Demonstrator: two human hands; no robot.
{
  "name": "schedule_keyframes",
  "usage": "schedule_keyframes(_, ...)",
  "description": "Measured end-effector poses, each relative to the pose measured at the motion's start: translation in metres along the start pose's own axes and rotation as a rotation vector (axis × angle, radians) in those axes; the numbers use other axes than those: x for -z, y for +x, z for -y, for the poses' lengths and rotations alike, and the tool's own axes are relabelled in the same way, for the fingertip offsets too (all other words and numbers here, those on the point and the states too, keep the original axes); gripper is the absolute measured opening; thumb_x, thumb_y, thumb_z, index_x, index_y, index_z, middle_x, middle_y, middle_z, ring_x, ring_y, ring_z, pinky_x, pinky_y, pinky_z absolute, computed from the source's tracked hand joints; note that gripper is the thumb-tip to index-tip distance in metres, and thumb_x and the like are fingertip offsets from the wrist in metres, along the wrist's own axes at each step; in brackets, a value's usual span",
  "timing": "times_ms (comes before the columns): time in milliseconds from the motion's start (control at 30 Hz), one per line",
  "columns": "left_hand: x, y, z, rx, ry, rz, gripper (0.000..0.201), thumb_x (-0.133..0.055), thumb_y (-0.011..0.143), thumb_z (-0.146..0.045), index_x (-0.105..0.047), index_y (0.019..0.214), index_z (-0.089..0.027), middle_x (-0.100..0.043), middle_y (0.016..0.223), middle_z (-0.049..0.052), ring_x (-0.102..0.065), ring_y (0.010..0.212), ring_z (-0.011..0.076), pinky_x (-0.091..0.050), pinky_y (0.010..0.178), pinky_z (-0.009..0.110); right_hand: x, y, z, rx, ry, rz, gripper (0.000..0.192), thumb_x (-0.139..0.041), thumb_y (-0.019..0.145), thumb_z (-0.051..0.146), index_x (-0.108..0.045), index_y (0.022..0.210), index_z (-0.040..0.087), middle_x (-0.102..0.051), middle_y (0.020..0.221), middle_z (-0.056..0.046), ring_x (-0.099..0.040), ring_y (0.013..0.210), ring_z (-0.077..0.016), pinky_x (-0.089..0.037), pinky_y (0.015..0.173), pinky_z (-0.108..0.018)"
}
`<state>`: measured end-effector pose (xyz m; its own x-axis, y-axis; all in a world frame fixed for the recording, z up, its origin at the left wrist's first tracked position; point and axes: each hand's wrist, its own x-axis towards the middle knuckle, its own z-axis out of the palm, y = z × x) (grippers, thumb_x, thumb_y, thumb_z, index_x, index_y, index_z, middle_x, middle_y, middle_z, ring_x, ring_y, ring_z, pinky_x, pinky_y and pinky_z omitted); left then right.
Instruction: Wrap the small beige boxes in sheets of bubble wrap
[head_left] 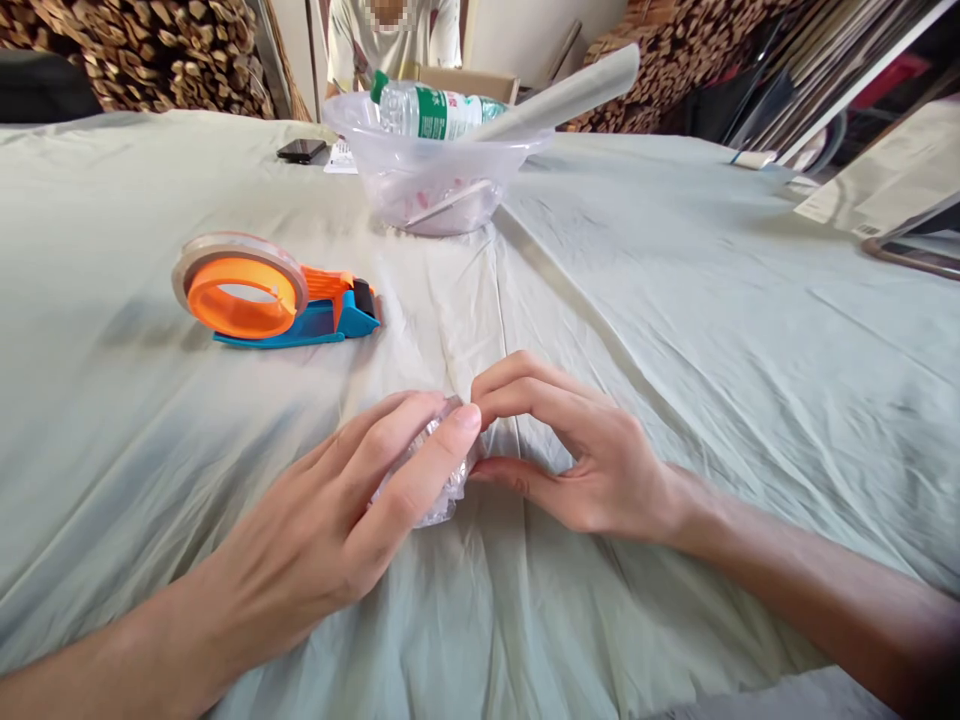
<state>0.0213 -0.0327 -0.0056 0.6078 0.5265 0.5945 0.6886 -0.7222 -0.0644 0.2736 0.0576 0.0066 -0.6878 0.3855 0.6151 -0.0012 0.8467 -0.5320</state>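
A small clear plastic-wrapped bundle (435,470) lies on the cloth-covered surface (712,330), well nearer the person than the tape dispenser (274,295) and off to its right. Both hands close on it from opposite sides. The left hand (337,520) lies over it, fingers (420,470) curled around the wrap and grasping it. The right hand (577,450) meets it from the right, thumb and forefinger pinched at its upper edge. Its long axis cannot be told under the fingers; neither hand is nearer. Beyond the tape dispenser, a clear bowl (435,180) carries a water bottle (431,110) with a green label, its writing too small to read.
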Motion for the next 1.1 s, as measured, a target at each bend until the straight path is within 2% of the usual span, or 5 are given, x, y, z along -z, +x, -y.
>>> schedule_keyframes(367, -0.0008, 0.0010, -0.0017, -0.012, -0.038, 0.013, 0.068, -0.054, 0.100, 0.010, -0.042, 0.165, -0.004, -0.053, 0.161, 0.019, -0.054, 0.154, 0.0311, -0.047, 0.133, 0.044, 0.0045, 0.0030, 0.0068, -0.182, 0.141, 0.143, 0.015, -0.072, 0.101, 0.005, -0.062, 0.095, 0.015, -0.062, 0.103, -0.002, -0.058, 0.091, -0.0090, -0.055, 0.082, -0.025)
schedule_keyframes(567, -0.0016, 0.0011, 0.0003, 0.004, -0.055, 0.006, 0.073, -0.049, 0.099, 0.014, -0.037, 0.169, -0.004, -0.054, 0.162, 0.020, -0.054, 0.156, 0.0305, -0.047, 0.133, 0.043, 0.0013, 0.0022, 0.0046, -0.139, 0.185, 0.043, 0.020, -0.078, 0.103, 0.015, -0.066, 0.119, 0.016, -0.068, 0.106, -0.002, -0.063, 0.092, -0.0108, -0.058, 0.085, -0.028)
schedule_keyframes(733, -0.0026, -0.0014, 0.0018, 0.029, -0.029, 0.006, 0.074, -0.048, 0.098, 0.015, -0.039, 0.168, -0.007, -0.054, 0.161, 0.019, -0.055, 0.154, 0.0272, -0.048, 0.129, 0.036, 0.0012, 0.0024, 0.0052, -0.066, 0.110, 0.011, 0.013, -0.070, 0.105, 0.006, -0.068, 0.101, 0.018, -0.072, 0.100, -0.003, -0.068, 0.092, -0.0121, -0.060, 0.081, -0.028)
schedule_keyframes(933, -0.0048, 0.0006, 0.0021, 0.198, -0.101, 0.044, 0.065, -0.054, 0.105, 0.004, -0.049, 0.162, -0.026, -0.051, 0.161, 0.011, -0.062, 0.143, 0.0193, -0.059, 0.111, 0.029, -0.0010, 0.0021, 0.0034, 0.014, 0.039, -0.104, 0.011, -0.074, 0.104, 0.011, -0.067, 0.103, 0.020, -0.069, 0.100, -0.004, -0.066, 0.091, -0.0142, -0.061, 0.079, -0.030)
schedule_keyframes(1100, -0.0087, 0.0017, 0.0054, 0.374, -0.302, 0.002, 0.053, -0.068, 0.107, -0.019, -0.049, 0.157, -0.025, -0.055, 0.154, 0.010, -0.058, 0.147, 0.0215, -0.063, 0.106, 0.028, -0.0014, 0.0010, 0.0049, 0.090, -0.028, -0.100, 0.016, -0.068, 0.105, 0.003, -0.065, 0.107, 0.019, -0.072, 0.096, -0.004, -0.071, 0.093, -0.0148, -0.064, 0.081, -0.030)
